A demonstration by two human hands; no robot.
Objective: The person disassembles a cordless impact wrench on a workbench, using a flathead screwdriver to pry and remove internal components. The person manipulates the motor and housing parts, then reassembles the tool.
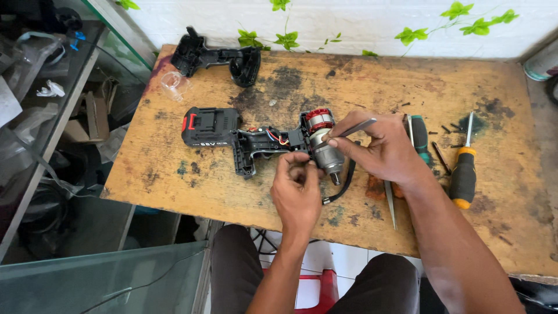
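Observation:
An opened cordless drill lies on the worn wooden table, its black battery pack to the left and its red-wound motor and grey gearbox exposed. My left hand pinches at the drill's body just below the motor. My right hand holds thin metal tweezers with the tip at the motor and gearbox. The drill's other black housing half lies apart at the table's back.
A yellow-and-black screwdriver, a green-handled screwdriver, a second pair of tweezers and loose screws lie to the right. A small clear plastic cup sits at back left. A glass cabinet stands left of the table.

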